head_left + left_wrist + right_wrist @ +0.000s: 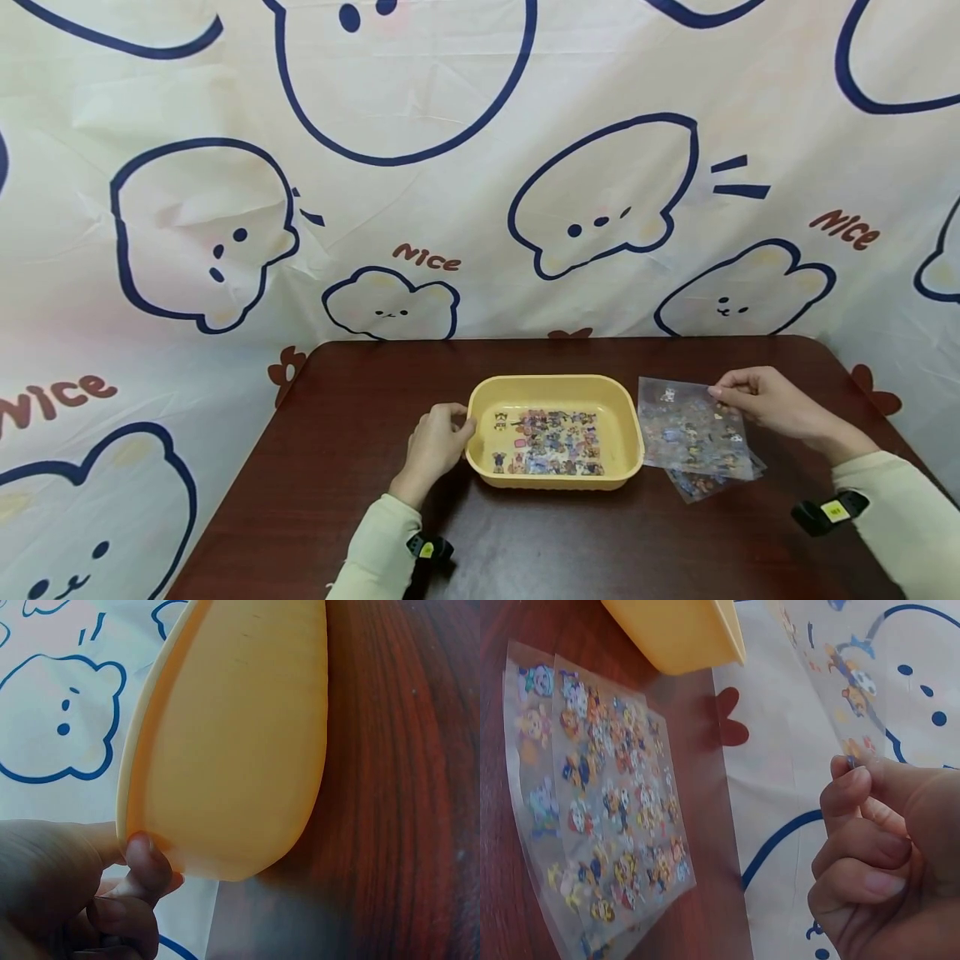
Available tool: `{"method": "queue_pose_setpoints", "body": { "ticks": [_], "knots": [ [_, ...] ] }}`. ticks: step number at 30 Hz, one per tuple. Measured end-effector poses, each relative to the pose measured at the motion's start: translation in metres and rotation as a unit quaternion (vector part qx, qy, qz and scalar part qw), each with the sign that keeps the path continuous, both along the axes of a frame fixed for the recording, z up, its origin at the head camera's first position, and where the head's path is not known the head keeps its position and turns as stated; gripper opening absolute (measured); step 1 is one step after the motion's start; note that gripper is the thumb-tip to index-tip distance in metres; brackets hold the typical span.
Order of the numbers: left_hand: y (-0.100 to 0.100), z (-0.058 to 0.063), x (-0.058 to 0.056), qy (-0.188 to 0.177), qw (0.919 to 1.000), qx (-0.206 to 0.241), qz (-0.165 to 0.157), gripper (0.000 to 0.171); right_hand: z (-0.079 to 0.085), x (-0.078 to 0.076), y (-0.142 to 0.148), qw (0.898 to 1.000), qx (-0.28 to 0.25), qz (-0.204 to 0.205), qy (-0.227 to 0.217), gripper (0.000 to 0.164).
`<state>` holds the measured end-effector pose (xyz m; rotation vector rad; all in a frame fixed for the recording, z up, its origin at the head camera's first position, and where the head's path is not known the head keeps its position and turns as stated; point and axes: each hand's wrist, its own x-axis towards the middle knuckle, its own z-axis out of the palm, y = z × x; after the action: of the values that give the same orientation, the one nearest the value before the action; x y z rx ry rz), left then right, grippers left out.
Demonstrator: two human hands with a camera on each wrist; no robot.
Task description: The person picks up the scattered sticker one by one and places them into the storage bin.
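A yellow rectangular plastic basin (555, 482) with rounded corners sits on the table, cartoon stickers (562, 442) showing on its floor. My left hand (437, 442) pinches the rim at its left end; the left wrist view shows thumb and finger on the yellow wall (232, 750). To the right of the basin, my right hand (772, 404) pinches the upper edge of a clear sticker sheet (690, 425). In the right wrist view that lifted sheet (847, 682) stands apart from the sticker sheets (607, 802) lying on the table. The lower sheets (701, 486) are partly hidden beneath it.
The dark reddish-brown wooden table (330, 500) has rounded far corners. Behind and beside it hangs a pale cloth (480, 208) printed with blue-outlined cartoon faces. Both sleeves carry a small black wrist device, such as the one on the right arm (831, 510).
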<state>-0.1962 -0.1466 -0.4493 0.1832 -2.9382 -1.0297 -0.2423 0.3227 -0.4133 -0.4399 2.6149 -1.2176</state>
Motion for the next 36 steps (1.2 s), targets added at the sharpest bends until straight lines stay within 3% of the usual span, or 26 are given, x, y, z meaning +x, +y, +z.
{"method": "queue_pose_setpoints", "body": {
  "ticks": [13, 36],
  "knots": [
    [0.0, 0.0, 0.0, 0.007, 1.0, 0.001, -0.004, 0.033, -0.003, -0.001, -0.024, 0.999, -0.017, 0.02, 0.02, 0.03],
    [-0.001, 0.0, 0.001, 0.007, 0.9999, 0.006, -0.006, 0.034, -0.013, -0.009, -0.064, 0.999, -0.048, 0.026, 0.003, 0.027]
  ]
}}
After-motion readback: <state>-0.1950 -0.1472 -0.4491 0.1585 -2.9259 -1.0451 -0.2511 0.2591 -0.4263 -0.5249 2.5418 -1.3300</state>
